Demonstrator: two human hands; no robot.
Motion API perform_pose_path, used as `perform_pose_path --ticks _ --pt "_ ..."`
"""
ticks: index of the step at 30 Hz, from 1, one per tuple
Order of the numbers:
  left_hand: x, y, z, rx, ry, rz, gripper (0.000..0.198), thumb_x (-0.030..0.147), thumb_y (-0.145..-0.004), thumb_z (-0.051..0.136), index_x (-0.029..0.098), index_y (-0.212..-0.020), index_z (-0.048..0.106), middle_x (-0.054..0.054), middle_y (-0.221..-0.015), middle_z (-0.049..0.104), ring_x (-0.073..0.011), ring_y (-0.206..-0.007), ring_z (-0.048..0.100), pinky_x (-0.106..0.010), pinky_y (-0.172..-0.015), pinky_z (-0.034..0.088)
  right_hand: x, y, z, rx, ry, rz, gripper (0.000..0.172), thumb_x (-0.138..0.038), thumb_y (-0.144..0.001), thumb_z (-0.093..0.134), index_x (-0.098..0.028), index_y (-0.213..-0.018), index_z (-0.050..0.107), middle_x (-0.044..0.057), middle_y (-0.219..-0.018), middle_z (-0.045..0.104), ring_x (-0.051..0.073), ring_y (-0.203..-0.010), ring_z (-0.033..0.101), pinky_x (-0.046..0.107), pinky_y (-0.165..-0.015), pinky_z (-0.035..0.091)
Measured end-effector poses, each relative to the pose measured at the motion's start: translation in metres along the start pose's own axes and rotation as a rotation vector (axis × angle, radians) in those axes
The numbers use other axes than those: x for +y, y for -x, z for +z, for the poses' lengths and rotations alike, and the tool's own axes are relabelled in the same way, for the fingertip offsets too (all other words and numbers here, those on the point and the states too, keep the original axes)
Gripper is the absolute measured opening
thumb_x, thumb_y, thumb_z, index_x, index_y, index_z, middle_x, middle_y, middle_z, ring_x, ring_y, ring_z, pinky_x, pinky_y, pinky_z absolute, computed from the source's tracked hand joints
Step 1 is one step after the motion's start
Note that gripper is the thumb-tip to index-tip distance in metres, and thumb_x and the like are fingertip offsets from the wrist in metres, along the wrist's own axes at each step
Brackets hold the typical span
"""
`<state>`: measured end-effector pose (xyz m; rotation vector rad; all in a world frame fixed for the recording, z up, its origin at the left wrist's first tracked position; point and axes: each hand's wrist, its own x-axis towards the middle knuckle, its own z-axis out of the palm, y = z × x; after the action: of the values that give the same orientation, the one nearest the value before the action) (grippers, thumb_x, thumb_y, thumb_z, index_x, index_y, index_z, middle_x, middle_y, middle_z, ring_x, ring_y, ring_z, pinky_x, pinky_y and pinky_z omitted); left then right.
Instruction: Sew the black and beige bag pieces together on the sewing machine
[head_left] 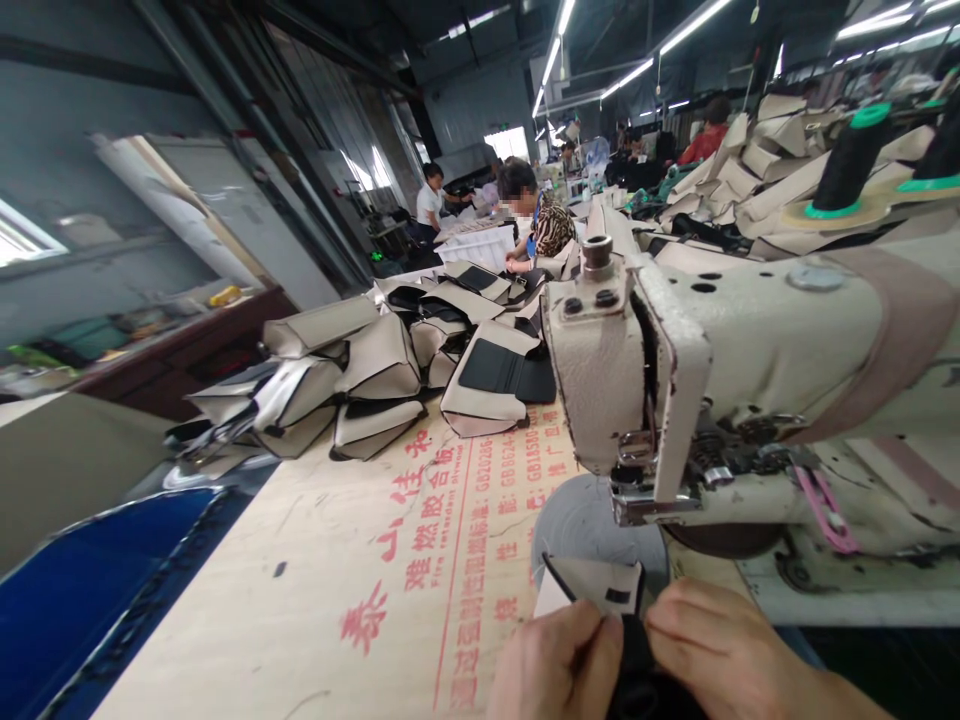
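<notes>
Low in the view, a beige bag piece with dark edging [592, 580] lies in front of the sewing machine [600, 380]. My left hand [559, 660] pinches its near edge, thumb pressed against the fingers. Close on the other side, my right hand [720, 640] has its fingers curled in on the same piece. Black material [649, 690] hangs between the two hands, and its lower part is cut off by the frame. Behind the piece sits a round grey disc [551, 540], partly covered by the machine head.
Several beige bags with black trim [379, 355] are heaped across the plywood table [360, 540]. A blue-lined bin [97, 590] stands at the left. Black thread cones [851, 165] rise behind the machine. A person in a patterned top [551, 225] works across the table.
</notes>
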<state>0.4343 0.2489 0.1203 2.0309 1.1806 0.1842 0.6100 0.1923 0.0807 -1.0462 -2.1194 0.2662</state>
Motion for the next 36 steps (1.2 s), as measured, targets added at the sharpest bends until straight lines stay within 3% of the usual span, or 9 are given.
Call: perform_pose_path --ticks 6,15,18,22,25,28,31,36 --pt "0.001 -0.013 -0.012 -0.206 0.183 -0.130 0.030 0.029 -0.079 0.038 0.018 -0.053 0.029 0.006 -0.055 0.025 -0.0080 -0.053 0.027 -0.021 -0.047 0.020 -0.002 -0.004 0.003 0.069 0.011 -0.009 0.029 -0.015 -0.095 0.029 -0.012 -0.086 0.057 0.006 -0.070 0.058 0.015 -0.065 0.052 0.025 -0.058 0.042" --pt "-0.008 -0.013 -0.014 -0.167 0.092 -0.133 0.026 0.027 -0.075 0.038 0.018 -0.052 0.028 0.006 -0.054 0.022 -0.0079 -0.053 0.027 -0.022 -0.046 0.018 0.002 -0.001 0.015 0.179 -0.041 0.043 0.010 -0.018 -0.090 0.049 -0.017 -0.083 0.056 0.000 -0.070 0.058 0.012 -0.063 0.054 0.023 -0.057 0.040" --pt "-0.008 -0.014 -0.015 -0.151 0.053 -0.130 0.026 0.026 -0.074 0.039 0.018 -0.051 0.030 0.006 -0.053 0.022 -0.0080 -0.053 0.028 -0.022 -0.046 0.018 0.002 0.001 0.016 0.148 -0.013 0.092 0.007 -0.020 -0.090 0.048 -0.017 -0.090 0.054 0.002 -0.079 0.059 0.013 -0.070 0.056 0.024 -0.062 0.042" --pt "-0.007 -0.018 -0.017 -0.165 0.074 -0.112 0.028 0.026 -0.075 0.041 0.017 -0.050 0.032 0.006 -0.053 0.025 -0.0081 -0.054 0.030 -0.022 -0.047 0.020 0.000 -0.003 0.013 0.027 0.079 0.019 0.018 -0.013 -0.093 0.037 -0.016 -0.104 0.051 0.006 -0.091 0.058 0.018 -0.079 0.055 0.029 -0.068 0.043" --pt "-0.010 -0.011 -0.021 -0.154 0.191 -0.060 0.032 0.033 -0.082 0.040 0.017 -0.055 0.038 0.006 -0.055 0.029 -0.0079 -0.054 0.031 -0.020 -0.048 0.025 0.000 -0.006 0.011 -0.035 0.054 0.021 0.019 -0.010 -0.092 0.034 -0.015 -0.101 0.050 0.006 -0.088 0.056 0.018 -0.078 0.053 0.031 -0.068 0.043" --pt "-0.017 0.006 -0.024 -0.054 0.268 0.086 0.027 0.037 -0.085 0.045 0.016 -0.071 0.053 0.003 -0.069 0.047 -0.0096 -0.065 0.044 -0.020 -0.060 0.037 0.003 -0.004 0.013 -0.026 -0.008 0.026 0.017 -0.009 -0.092 0.036 -0.015 -0.102 0.048 0.005 -0.089 0.054 0.018 -0.079 0.051 0.032 -0.071 0.042" --pt "-0.027 0.022 -0.021 0.031 0.190 0.288 0.016 0.030 -0.084 0.052 0.018 -0.088 0.062 -0.003 -0.091 0.058 -0.0137 -0.085 0.052 -0.023 -0.077 0.041 0.006 0.001 0.016 -0.015 -0.037 0.035 0.016 -0.010 -0.091 0.039 -0.016 -0.104 0.046 0.005 -0.091 0.053 0.017 -0.081 0.050 0.032 -0.072 0.041" --pt "-0.036 0.021 -0.015 0.132 -0.024 0.430 0.013 0.025 -0.085 0.053 0.020 -0.084 0.065 -0.002 -0.082 0.061 -0.0136 -0.082 0.054 -0.023 -0.075 0.041 0.009 0.006 0.017 -0.051 -0.080 0.039 0.016 -0.011 -0.092 0.041 -0.017 -0.105 0.045 0.005 -0.093 0.053 0.017 -0.084 0.048 0.031 -0.075 0.041"
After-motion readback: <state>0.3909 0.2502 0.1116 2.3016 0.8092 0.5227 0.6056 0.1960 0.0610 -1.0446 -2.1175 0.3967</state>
